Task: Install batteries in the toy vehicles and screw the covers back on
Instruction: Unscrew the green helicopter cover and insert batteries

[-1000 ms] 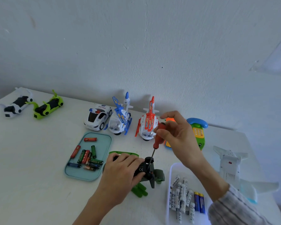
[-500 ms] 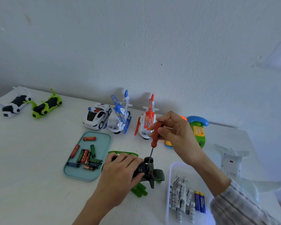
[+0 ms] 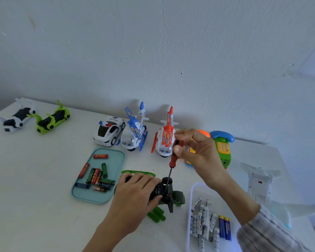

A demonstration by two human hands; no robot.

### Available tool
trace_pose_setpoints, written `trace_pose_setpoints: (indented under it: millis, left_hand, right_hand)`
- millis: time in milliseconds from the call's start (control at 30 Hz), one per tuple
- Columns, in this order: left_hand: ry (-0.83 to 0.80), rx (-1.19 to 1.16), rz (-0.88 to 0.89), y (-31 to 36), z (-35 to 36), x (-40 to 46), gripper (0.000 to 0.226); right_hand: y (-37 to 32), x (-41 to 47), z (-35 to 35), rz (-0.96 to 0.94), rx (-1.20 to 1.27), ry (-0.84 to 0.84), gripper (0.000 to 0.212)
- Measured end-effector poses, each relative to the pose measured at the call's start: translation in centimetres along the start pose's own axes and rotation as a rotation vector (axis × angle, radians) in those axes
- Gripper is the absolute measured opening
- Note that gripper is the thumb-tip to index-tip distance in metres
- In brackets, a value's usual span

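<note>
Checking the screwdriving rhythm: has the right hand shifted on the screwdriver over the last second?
Yes, slightly. The right hand has drifted left toward the red helicopter, now overlapping it, while the screwdriver tip stays at the green toy.

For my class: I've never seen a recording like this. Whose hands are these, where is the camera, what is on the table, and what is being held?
There is no machine: a person wears a camera on the head, looking down at their own hands. The left hand holds a dark green toy vehicle steady on the white table. The right hand pinches a red-handled screwdriver, its tip down on the toy's underside. A teal tray holds coloured batteries; a white tray holds white and blue ones. Behind stand a police car, a blue helicopter, a red helicopter and a toy phone.
</note>
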State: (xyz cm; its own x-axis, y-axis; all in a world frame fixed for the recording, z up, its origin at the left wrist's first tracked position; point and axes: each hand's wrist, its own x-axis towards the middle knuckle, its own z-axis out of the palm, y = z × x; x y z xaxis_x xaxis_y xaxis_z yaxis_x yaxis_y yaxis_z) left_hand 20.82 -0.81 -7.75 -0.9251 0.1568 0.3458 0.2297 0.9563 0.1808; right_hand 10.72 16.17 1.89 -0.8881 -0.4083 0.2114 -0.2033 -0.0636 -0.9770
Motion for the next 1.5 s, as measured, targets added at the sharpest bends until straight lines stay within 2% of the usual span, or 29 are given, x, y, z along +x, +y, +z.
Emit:
trace_pose_setpoints:
  millis: [100,267,333,500,700,800,867,1000,1100,1133,1200,1500]
  left_hand:
    - [0.01,0.012,0.008,0.1,0.0,0.0,0.034]
    - [0.018,0.035,0.016,0.2,0.0,0.0,0.035]
    - [0.017,0.036,0.02,0.2,0.0,0.1,0.035]
    - [0.021,0.04,0.031,0.0,0.0,0.3,0.035]
    - [0.027,0.043,0.035,0.0,0.0,0.4,0.034]
    - [0.025,0.039,0.033,-0.1,0.0,0.4,0.034]
    - [0.02,0.039,0.041,-0.2,0.0,0.3,0.034]
    - [0.03,0.036,0.066,-0.3,0.1,0.2,0.033]
    - [0.04,0.032,0.077,-0.4,0.1,0.3,0.032]
    - [0.043,0.031,0.079,-0.5,0.1,0.4,0.032]
    - [0.045,0.03,0.084,-0.5,0.1,0.4,0.033]
    - [0.032,0.033,0.092,-0.5,-0.1,0.5,0.034]
  right_hand:
    - [-0.3,-0.3,0.6,-0.045,0.0,0.021,0.02]
    - [-0.4,-1.0,1.1,-0.07,0.032,-0.06,0.029]
    - [-0.5,-1.2,1.1,-0.081,0.035,-0.058,0.026]
    - [-0.5,-2.0,1.7,-0.138,-0.011,0.066,0.022]
    - [-0.9,-2.2,1.8,-0.089,-0.007,0.041,0.012]
    - [-0.8,-2.2,2.1,-0.111,-0.105,0.118,0.022]
    - [-0.8,-2.3,2.4,-0.119,-0.058,0.138,0.018]
    - [-0.8,-2.5,2.3,-0.092,-0.142,0.114,0.021]
    - [-0.8,-2.8,2.0,-0.091,-0.198,0.135,0.01]
    - [-0.7,-2.9,2.1,-0.102,-0.227,0.155,0.016]
    - [-0.8,-3.2,2.4,-0.134,-0.18,0.178,0.024]
    - [-0.7,-3.6,3.0,-0.15,-0.136,0.251,0.013]
